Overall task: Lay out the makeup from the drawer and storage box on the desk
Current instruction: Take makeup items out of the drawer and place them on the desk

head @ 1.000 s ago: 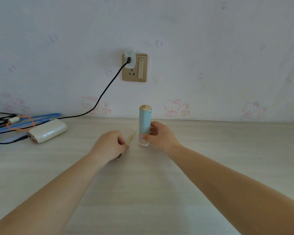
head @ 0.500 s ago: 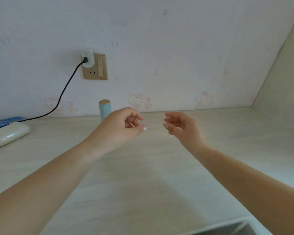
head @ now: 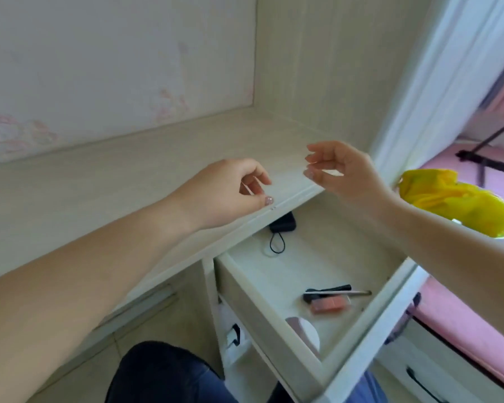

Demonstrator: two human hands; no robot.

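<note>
An open drawer [head: 370,324] juts out below the pale desk [head: 99,184] at the lower right. Inside lie a pink tube [head: 329,306], a thin black-and-silver pencil [head: 336,292], a round white-and-pink compact [head: 304,330] against the front wall, and at the back a small black pouch [head: 282,223] with a black cord loop. My left hand [head: 227,190] hovers over the desk's front edge, fingers loosely curled, holding nothing. My right hand [head: 341,170] hangs above the drawer's back corner, fingers relaxed and empty.
A yellow plastic bag [head: 454,199] lines a bin to the right of the desk. White curtain [head: 437,82] hangs beyond it, with pink bedding [head: 460,309] at the far right. A lower drawer with a black handle [head: 419,382] sits below. My dark-trousered legs show at the bottom.
The view has swung right and down from the wall socket and blue bottle to the open drawer. Both hands let go of their items and now hover empty over the desk edge.
</note>
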